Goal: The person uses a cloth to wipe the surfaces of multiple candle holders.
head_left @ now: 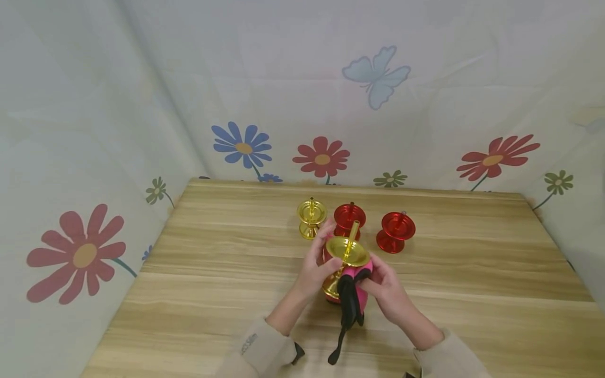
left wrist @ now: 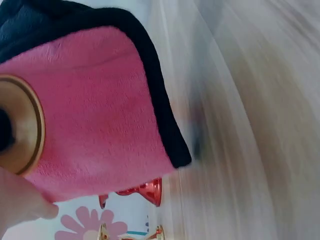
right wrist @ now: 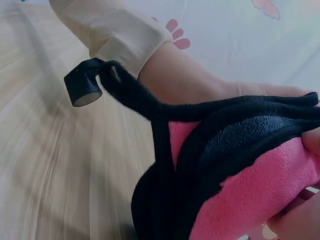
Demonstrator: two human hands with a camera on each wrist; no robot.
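Over the front middle of the table, my left hand (head_left: 313, 269) holds a shiny gold candle holder (head_left: 339, 251) with a dish top and an upright stem. My right hand (head_left: 389, 294) grips a plush pink cloth with black edging (head_left: 363, 295), which is bunched against the holder's right side. A black loop of the cloth hangs toward me. In the left wrist view, the holder's round gold base (left wrist: 31, 127) lies against the pink cloth (left wrist: 100, 115). Folded layers of the cloth (right wrist: 255, 185) fill the right wrist view, and some fingertips are hidden.
Behind my hands stand a smaller gold candle holder (head_left: 309, 223) and two red candle holders, one in the middle (head_left: 348, 214) and one at right (head_left: 393, 236). The wood-grain table (head_left: 212, 273) meets a flowered cloth backdrop (head_left: 425, 105) at its back and sides.
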